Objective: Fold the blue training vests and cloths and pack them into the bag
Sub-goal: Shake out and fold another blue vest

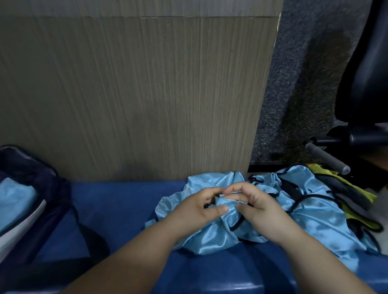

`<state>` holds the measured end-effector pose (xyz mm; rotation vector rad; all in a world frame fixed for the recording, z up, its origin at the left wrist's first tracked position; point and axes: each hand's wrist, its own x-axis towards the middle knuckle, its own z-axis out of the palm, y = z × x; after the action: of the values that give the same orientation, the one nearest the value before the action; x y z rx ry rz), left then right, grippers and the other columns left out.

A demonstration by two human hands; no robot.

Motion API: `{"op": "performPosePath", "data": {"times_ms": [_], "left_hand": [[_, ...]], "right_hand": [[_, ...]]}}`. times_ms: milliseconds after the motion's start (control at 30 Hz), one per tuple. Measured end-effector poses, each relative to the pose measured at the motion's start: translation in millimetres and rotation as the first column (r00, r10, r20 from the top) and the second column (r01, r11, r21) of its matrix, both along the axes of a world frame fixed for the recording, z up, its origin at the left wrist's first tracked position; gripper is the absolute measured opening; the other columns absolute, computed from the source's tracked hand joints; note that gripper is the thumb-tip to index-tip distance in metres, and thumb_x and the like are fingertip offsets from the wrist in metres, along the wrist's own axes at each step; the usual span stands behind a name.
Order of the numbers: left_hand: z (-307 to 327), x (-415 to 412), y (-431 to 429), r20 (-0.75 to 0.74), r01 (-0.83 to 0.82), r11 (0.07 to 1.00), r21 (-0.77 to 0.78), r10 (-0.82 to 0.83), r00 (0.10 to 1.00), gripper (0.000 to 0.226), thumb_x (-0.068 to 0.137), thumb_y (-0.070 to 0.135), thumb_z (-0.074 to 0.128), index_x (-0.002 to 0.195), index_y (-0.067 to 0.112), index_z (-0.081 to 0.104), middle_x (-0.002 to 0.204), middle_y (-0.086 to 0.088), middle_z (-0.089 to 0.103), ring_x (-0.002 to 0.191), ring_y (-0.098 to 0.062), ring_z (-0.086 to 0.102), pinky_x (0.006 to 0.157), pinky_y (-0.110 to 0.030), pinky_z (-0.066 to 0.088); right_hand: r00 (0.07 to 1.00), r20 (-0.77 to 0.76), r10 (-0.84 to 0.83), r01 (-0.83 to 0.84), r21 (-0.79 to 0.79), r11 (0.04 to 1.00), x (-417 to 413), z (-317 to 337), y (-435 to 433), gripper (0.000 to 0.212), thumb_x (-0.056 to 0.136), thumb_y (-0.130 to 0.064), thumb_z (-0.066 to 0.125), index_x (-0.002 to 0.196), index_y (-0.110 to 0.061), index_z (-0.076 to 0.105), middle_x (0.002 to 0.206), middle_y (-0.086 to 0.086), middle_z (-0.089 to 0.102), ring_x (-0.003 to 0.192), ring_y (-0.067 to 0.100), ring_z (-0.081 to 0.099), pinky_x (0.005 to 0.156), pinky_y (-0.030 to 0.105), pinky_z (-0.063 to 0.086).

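A crumpled heap of shiny light blue training vests (219, 236) with black trim lies on the blue padded bench (115, 210), right of centre. My left hand (197, 211) and my right hand (258, 208) meet over the heap, and both pinch a raised fold of one blue vest between thumb and fingers. At the far left stands an open dark navy bag (38, 179). A folded light blue cloth (8, 203) lies inside it, next to a white sheet.
A wood-grain panel (128, 94) rises straight behind the bench. A yellow vest (348, 189) with black trim lies at the heap's right edge. Further right stand a black office chair (369, 56) with a grey lever, on grey carpet.
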<state>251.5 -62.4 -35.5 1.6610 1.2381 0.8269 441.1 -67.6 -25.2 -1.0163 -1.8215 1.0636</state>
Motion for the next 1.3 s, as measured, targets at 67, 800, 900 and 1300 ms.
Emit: {"op": "performPosePath", "data": {"times_ms": [67, 800, 900, 1300], "left_hand": [[-0.2, -1.5, 0.5, 0.014, 0.005, 1.0, -0.016, -0.005, 1.0, 0.035, 0.082, 0.04, 0.073, 0.116, 0.041, 0.064, 0.104, 0.011, 0.067, 0.101, 0.003, 0.06, 0.096, -0.026, 0.048], [137.3, -73.4, 8.6, 0.028, -0.166, 0.915, 0.369, 0.167, 0.986, 0.014, 0.079, 0.019, 0.08, 0.081, 0.024, 0.067, 0.069, 0.013, 0.057, 0.06, 0.004, 0.052, 0.063, -0.012, 0.041], [183.7, -111.2, 7.1, -0.006, -0.213, 0.879, 0.426, 0.239, 0.971, 0.011, 0.083, 0.022, 0.076, 0.079, 0.027, 0.067, 0.069, 0.013, 0.06, 0.068, -0.002, 0.054, 0.069, -0.019, 0.042], [365.8, -211.8, -75.3, 0.265, -0.469, 0.758, 0.453, 0.388, 0.883, 0.015, 0.096, 0.027, 0.057, 0.095, 0.019, 0.07, 0.099, -0.004, 0.065, 0.084, -0.019, 0.059, 0.069, -0.031, 0.047]], "right_hand": [[0.999, -0.017, -0.031, 0.031, 0.005, 1.0, 0.2, 0.9, -0.1, 0.053, 0.086, 0.022, 0.034, 0.104, -0.02, 0.06, 0.101, -0.004, 0.075, 0.066, 0.012, 0.057, 0.063, 0.025, 0.043], [0.9, 0.089, -0.427, 0.394, 0.254, 0.883, -21.4, 122.2, 20.9, 0.017, 0.08, -0.012, 0.078, 0.07, -0.026, 0.074, 0.074, -0.004, 0.073, 0.075, 0.022, 0.071, 0.071, 0.047, 0.059], [0.894, 0.056, -0.445, 0.408, 0.31, 0.859, -17.7, 167.9, 21.7, 0.02, 0.083, -0.006, 0.072, 0.077, -0.024, 0.073, 0.077, -0.004, 0.074, 0.082, 0.019, 0.07, 0.078, 0.042, 0.059], [0.825, -0.383, -0.415, 0.531, 0.277, 0.801, -16.3, 338.3, -16.6, 0.037, 0.09, 0.005, 0.04, 0.086, -0.02, 0.066, 0.088, 0.01, 0.066, 0.082, 0.026, 0.062, 0.069, 0.035, 0.052]]}}
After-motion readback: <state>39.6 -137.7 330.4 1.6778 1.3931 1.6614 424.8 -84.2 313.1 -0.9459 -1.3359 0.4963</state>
